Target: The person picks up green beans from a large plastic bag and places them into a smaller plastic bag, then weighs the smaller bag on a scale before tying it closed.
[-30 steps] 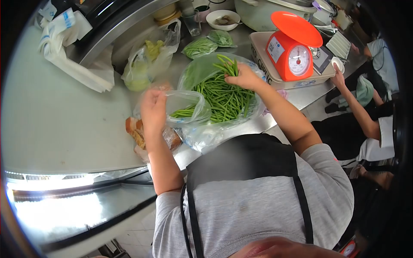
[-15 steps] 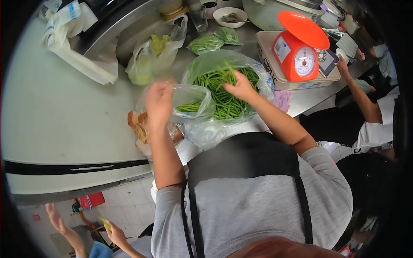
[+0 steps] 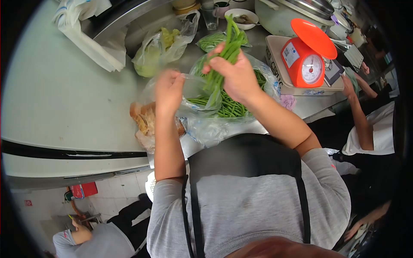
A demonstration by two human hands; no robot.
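Observation:
My right hand (image 3: 241, 75) is closed round a bunch of green beans (image 3: 228, 53), raised over the bags. Pinched in my left hand (image 3: 169, 88) is the edge of a small clear bag (image 3: 195, 88), which has some green beans in its lower part. Behind and beside it lies a large clear bag (image 3: 271, 84) full of green beans (image 3: 232, 107), partly hidden by my right hand. Below my left hand, a bag of browned bread-like pieces (image 3: 147, 120) sits at the counter edge.
An orange scale (image 3: 303, 62) stands on a lidded box (image 3: 275, 56) at right. Behind are a bag of leafy greens (image 3: 150, 58), a packed bag of beans (image 3: 211, 41), a glass (image 3: 211, 19) and a white bowl (image 3: 243, 19). Other people work at the right and lower left.
My right hand has lifted from the large bag with a bunch of beans and moved up and over toward the small bag. My left hand still holds the small bag.

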